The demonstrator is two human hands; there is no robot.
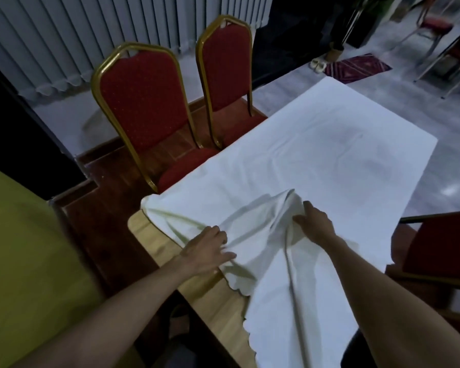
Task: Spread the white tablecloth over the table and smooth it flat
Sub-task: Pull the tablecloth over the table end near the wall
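Observation:
The white tablecloth (316, 155) lies over most of the wooden table (154, 235), flat at the far end and bunched into a raised fold near me. Its scalloped edge runs slantwise, leaving the table's near left corner bare. My left hand (207, 248) rests on the cloth beside that bare wood, fingers spread and pressing down. My right hand (315, 224) grips the raised fold from the right side, its fingers closed on the fabric.
Two red chairs with gold frames (144, 107) (223, 62) stand along the table's left side. Another red chair (441, 248) is at the right edge. A yellow-green surface (24, 261) fills the near left. Grey floor with a small rug (356, 66) lies beyond.

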